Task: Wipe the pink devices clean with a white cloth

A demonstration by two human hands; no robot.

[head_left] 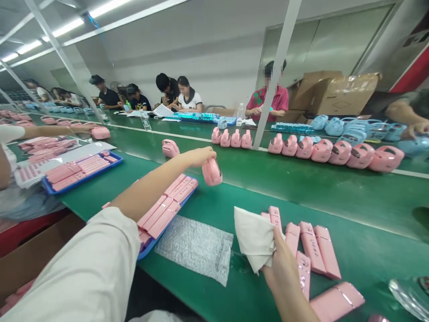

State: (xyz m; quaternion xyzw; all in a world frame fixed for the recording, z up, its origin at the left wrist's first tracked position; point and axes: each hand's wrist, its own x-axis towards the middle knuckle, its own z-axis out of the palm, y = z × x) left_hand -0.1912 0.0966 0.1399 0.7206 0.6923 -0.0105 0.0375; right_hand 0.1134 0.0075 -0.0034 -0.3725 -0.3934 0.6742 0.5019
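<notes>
Arm outstretched, pink housing in left hand

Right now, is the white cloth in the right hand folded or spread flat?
Loosely folded, not spread flat: the white cloth shows creases and overlapping layers, gathered in the right hand.

**Green workbench set with trays and casings**

The long green workbench carries, on its near side, two blue trays, a sheet of bubble wrap just beside the closer one, and loose pink oblong parts at right, with a clear dish near the edge. A single pink casing stands farther in. Beyond it, pink handled casings line a pale strip; blue handled casings, papers and plastic bottles occupy the far side.
</notes>
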